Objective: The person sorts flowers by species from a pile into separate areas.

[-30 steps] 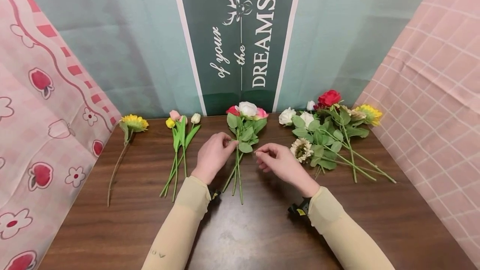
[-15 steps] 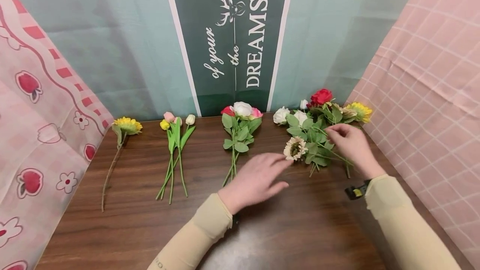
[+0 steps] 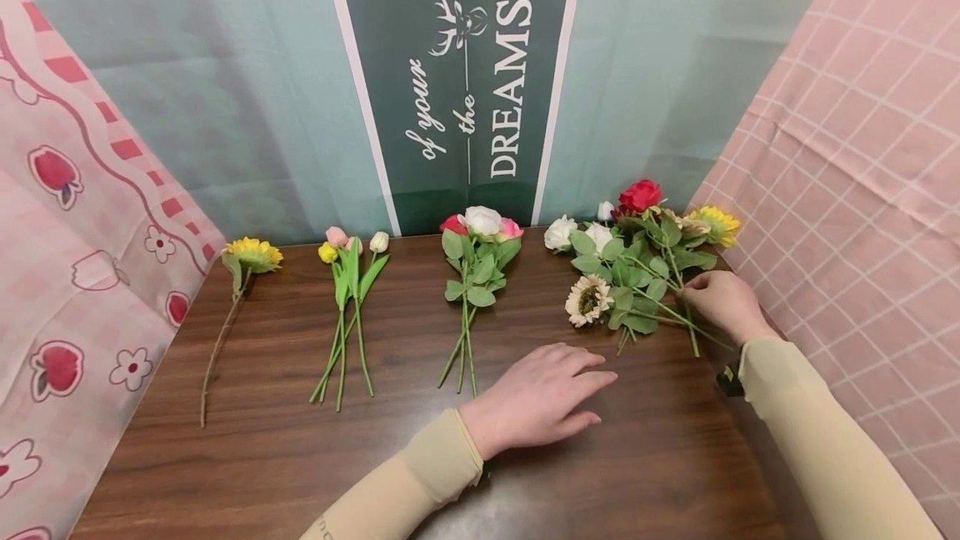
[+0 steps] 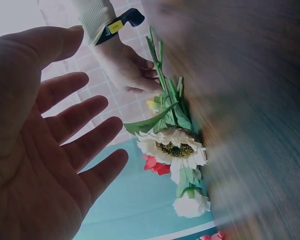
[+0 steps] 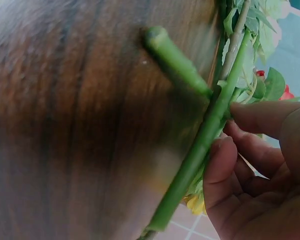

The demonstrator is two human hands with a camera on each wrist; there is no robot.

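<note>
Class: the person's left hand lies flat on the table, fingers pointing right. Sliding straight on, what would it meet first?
Probably the stem ends of the mixed flower pile; the left hand points slightly below them, so it might pass just clear.

Four groups of flowers lay on the surface (image 3: 285, 448): one lone sunflower (image 3: 253, 254) near the left edge, three tulips (image 3: 350, 242), three roses (image 3: 482, 223), and a mixed pile (image 3: 637, 261) by the right edge, its stems too tangled to count. Two hands were in view.

The left hand (image 3: 538, 394) lies flat, palm down, fingers (image 3: 588, 375) straight and spread; the right hand (image 3: 722, 300) reaches forward, fingers curled in a pinch.
</note>
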